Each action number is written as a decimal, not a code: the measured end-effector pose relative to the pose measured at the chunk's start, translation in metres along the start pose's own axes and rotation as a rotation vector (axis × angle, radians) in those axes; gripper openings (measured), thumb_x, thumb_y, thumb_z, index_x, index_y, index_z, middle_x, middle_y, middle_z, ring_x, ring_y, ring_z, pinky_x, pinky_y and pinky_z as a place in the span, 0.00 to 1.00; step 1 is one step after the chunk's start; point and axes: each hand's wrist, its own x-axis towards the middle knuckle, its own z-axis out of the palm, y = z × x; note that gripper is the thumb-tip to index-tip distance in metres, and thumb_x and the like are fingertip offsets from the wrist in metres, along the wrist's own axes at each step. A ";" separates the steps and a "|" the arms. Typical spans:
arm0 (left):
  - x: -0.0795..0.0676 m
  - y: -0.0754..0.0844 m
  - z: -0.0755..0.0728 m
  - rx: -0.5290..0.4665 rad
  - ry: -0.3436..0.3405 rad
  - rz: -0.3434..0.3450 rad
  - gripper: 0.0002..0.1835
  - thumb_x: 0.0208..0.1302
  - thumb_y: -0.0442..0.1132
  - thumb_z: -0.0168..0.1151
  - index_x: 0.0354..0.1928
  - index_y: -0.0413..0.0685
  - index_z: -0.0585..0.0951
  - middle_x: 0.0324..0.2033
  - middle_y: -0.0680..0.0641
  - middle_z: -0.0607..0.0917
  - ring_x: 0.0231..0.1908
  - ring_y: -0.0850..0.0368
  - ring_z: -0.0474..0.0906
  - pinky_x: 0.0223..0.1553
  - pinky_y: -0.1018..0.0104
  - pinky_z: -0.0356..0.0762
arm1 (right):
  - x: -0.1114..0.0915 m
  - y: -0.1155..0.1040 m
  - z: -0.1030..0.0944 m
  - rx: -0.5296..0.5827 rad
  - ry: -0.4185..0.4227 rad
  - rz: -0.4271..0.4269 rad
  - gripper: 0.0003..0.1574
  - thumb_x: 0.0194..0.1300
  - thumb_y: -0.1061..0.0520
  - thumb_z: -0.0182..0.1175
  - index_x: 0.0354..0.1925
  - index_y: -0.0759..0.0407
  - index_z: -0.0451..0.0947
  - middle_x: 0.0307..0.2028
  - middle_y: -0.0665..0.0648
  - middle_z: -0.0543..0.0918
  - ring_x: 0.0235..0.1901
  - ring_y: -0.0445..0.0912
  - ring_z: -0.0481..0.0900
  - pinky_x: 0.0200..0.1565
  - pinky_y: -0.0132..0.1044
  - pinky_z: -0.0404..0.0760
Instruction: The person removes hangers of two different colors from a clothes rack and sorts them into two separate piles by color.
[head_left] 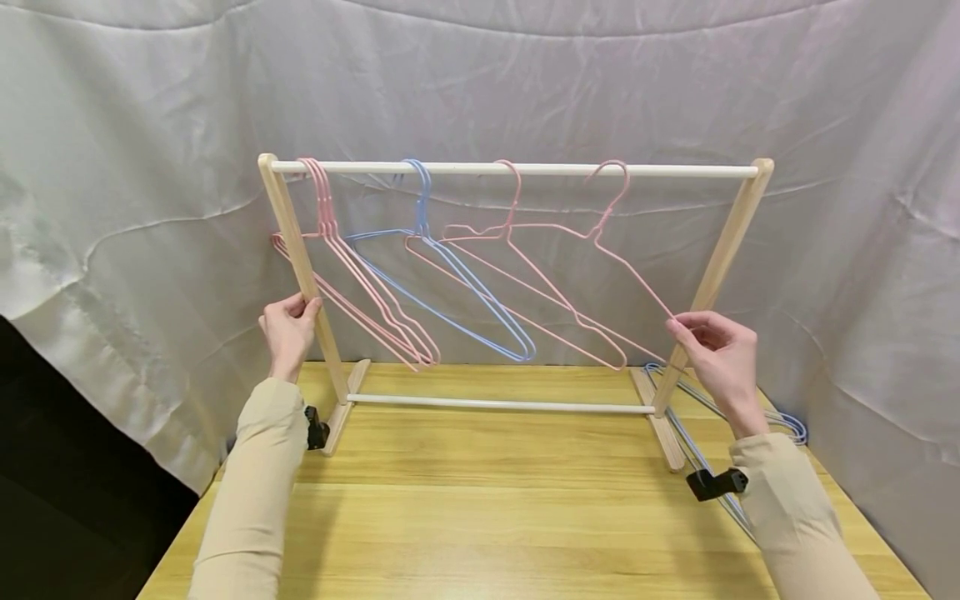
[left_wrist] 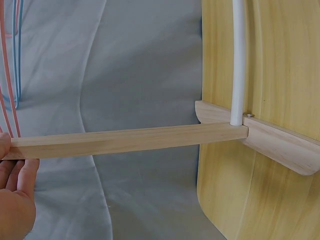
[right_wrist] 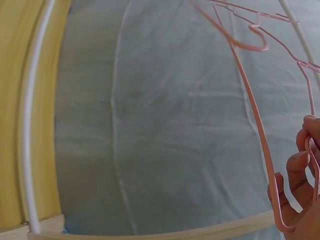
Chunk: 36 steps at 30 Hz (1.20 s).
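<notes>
My left hand (head_left: 288, 332) grips the left wooden post (head_left: 300, 258) of a small clothes rack, thumb on one side and fingers on the other in the left wrist view. With my right hand (head_left: 712, 354) I pinch the shoulder of a pink wire hanger (head_left: 628, 265), whose hook goes over the rack's white top rail (head_left: 690, 171). Left along that rail hang another pink hanger (head_left: 547, 279), blue hangers (head_left: 480, 292) and a bunch of pink hangers (head_left: 375, 292) by the left post. The right wrist view shows the held hanger's lower bar (right_wrist: 250, 100) passing by my fingers.
Several blue and grey hangers (head_left: 795, 427) lie on the wooden table (head_left: 480, 500) behind and beside the rack's right foot (head_left: 663, 429). A white lower bar (head_left: 495, 405) joins the two feet. Grey curtain (head_left: 480, 92) hangs behind the rack and at both sides.
</notes>
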 end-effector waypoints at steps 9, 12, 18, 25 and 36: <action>0.000 -0.001 0.000 -0.010 0.002 -0.005 0.15 0.69 0.39 0.64 0.54 0.42 0.86 0.48 0.38 0.89 0.49 0.43 0.86 0.37 0.83 0.69 | -0.018 0.026 -0.003 -0.066 -0.064 0.036 0.11 0.64 0.64 0.67 0.41 0.74 0.83 0.24 0.31 0.83 0.24 0.29 0.77 0.27 0.21 0.72; 0.000 -0.001 0.000 -0.014 -0.002 -0.005 0.15 0.69 0.39 0.64 0.55 0.42 0.86 0.48 0.38 0.88 0.49 0.44 0.86 0.37 0.84 0.68 | -0.025 0.036 -0.002 -0.090 -0.079 0.050 0.12 0.65 0.64 0.67 0.42 0.74 0.83 0.25 0.31 0.83 0.24 0.29 0.77 0.26 0.22 0.72; 0.001 0.000 0.000 -0.009 -0.003 -0.001 0.15 0.69 0.39 0.64 0.54 0.42 0.86 0.48 0.38 0.88 0.50 0.44 0.86 0.37 0.84 0.69 | -0.039 0.042 0.004 -0.088 -0.121 0.065 0.11 0.64 0.67 0.66 0.42 0.76 0.81 0.24 0.31 0.82 0.23 0.29 0.76 0.26 0.21 0.72; 0.002 -0.002 0.000 0.002 0.000 -0.006 0.15 0.69 0.40 0.64 0.54 0.42 0.86 0.48 0.39 0.89 0.48 0.47 0.86 0.39 0.83 0.70 | -0.055 0.048 0.013 -0.069 -0.178 0.092 0.09 0.64 0.69 0.65 0.40 0.77 0.81 0.24 0.35 0.82 0.23 0.28 0.75 0.26 0.21 0.72; 0.000 0.000 0.000 0.001 0.003 -0.009 0.16 0.70 0.39 0.63 0.55 0.42 0.85 0.48 0.39 0.89 0.50 0.45 0.86 0.43 0.76 0.75 | -0.075 0.080 0.029 -0.027 -0.235 0.133 0.09 0.63 0.67 0.67 0.40 0.74 0.82 0.24 0.37 0.82 0.24 0.29 0.77 0.30 0.21 0.76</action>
